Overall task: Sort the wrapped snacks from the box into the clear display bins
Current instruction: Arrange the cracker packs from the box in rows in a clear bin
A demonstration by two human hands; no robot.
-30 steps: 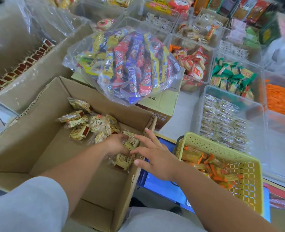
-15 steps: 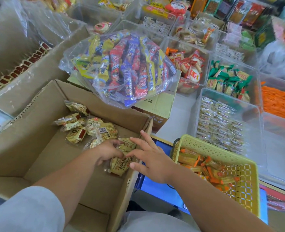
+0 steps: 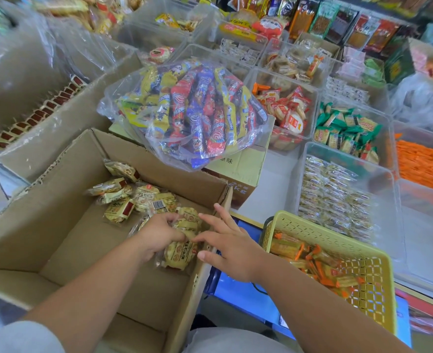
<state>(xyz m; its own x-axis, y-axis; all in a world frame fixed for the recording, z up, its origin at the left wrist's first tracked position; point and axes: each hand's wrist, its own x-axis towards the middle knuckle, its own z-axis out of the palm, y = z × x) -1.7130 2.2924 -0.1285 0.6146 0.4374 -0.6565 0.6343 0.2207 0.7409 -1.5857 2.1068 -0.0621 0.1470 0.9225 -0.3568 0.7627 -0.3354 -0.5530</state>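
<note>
Snacks (image 3: 182, 248) remain bunched in my left hand (image 3: 159, 235), fingers curled round them, low in the box (image 3: 44, 212) (near right corner); my right hand (image 3: 233, 248) still hovers spread, empty, so nothing reaches the clear bin (image 3: 300, 184) yet.

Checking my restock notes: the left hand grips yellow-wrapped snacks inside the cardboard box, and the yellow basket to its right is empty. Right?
Not quite. The head view shows the yellow basket holds orange-ended wrapped snacks; it is not empty. The left hand does grip yellow-wrapped snacks inside the cardboard box.
</note>
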